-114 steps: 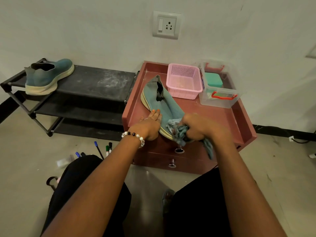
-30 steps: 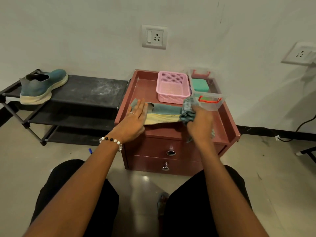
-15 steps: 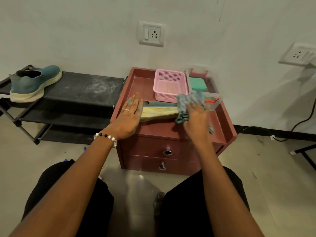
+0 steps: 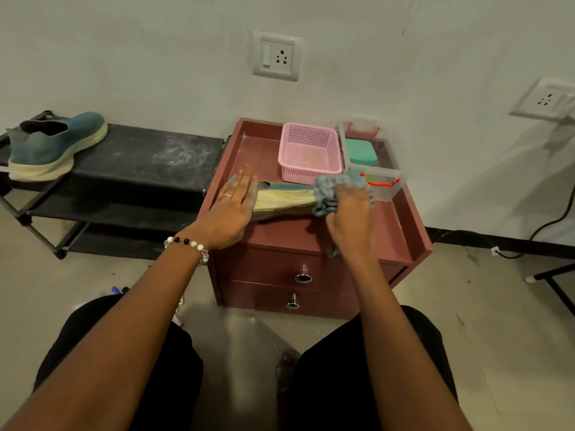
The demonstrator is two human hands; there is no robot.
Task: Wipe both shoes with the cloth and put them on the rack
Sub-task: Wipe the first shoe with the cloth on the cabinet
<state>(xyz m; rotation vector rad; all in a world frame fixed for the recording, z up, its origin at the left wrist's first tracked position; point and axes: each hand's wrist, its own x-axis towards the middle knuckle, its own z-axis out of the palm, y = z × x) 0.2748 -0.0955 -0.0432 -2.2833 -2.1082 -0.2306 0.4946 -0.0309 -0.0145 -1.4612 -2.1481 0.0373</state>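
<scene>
A teal shoe [image 4: 284, 199] lies on its side on the red drawer cabinet [image 4: 401, 222], its pale yellow sole facing me. My left hand [image 4: 231, 209] presses flat, fingers straight, against its heel end. My right hand [image 4: 350, 209] grips a bunched grey-blue cloth [image 4: 329, 191] against the shoe's toe end. The other teal shoe [image 4: 53, 144] stands upright at the left end of the black rack [image 4: 149, 157], on its top shelf.
On the cabinet behind the shoe stand a pink basket [image 4: 309, 150] and a clear box [image 4: 382, 181] holding a green case. Wall sockets are above. Pens lie on the floor by my left knee. A cable and a black frame are at the right.
Since 3.8 s ago the shoe was turned from lengthwise to sideways with its sole toward me. In the last second the cloth rubbed at the toe end; my left hand stayed flat on the heel.
</scene>
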